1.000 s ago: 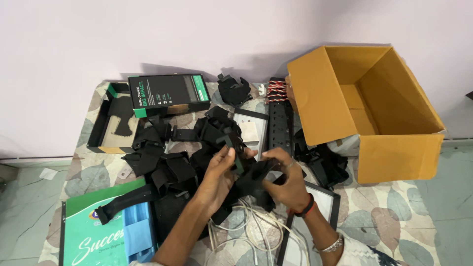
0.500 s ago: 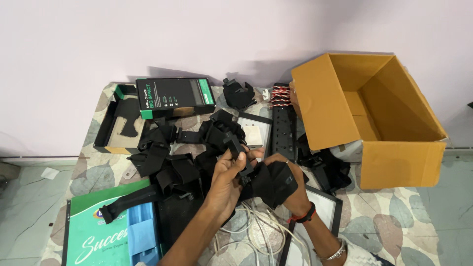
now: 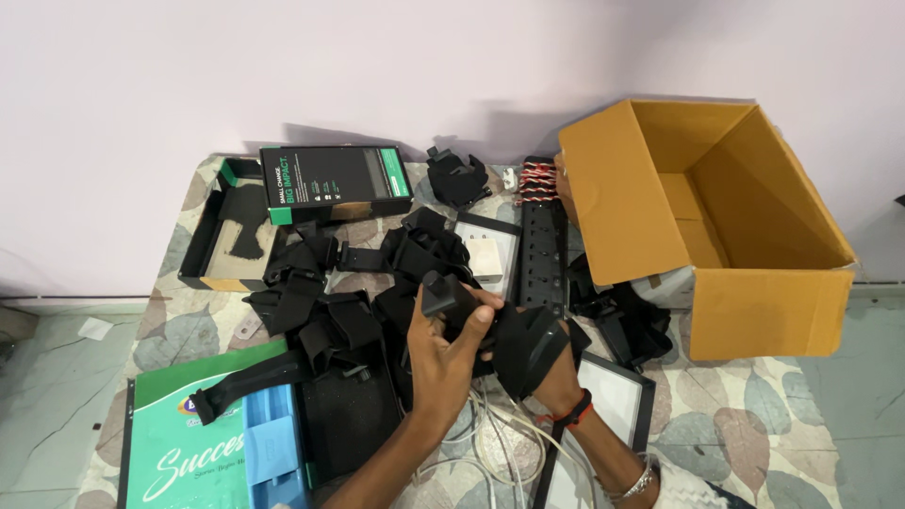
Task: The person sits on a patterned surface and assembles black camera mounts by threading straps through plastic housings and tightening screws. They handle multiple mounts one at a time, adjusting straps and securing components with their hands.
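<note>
My left hand [image 3: 445, 351] grips a black strap assembly with a small black plastic mount [image 3: 441, 292] sticking up at its top. My right hand [image 3: 558, 377], with a red thread band at the wrist, holds the wide black pad end [image 3: 528, 344] of the same assembly from underneath; most of its fingers are hidden behind the pad. Both hands are above a pile of black straps and buckles [image 3: 325, 306] on a leaf-patterned surface. White cables [image 3: 490, 443] lie just below my hands.
An open brown cardboard box [image 3: 622, 203] stands at the right, tipped on its side. A black power strip [image 3: 544, 250], a black-and-green box [image 3: 335, 179], an open black tray [image 3: 203, 240], a green booklet [image 3: 179, 448], a blue plastic piece [image 3: 273, 452] and black-framed white panels [image 3: 617, 401] lie around.
My hands have drawn together on the black strap assembly and turned it, so the plastic mount now points up by my left fingers. The view has shifted slightly.
</note>
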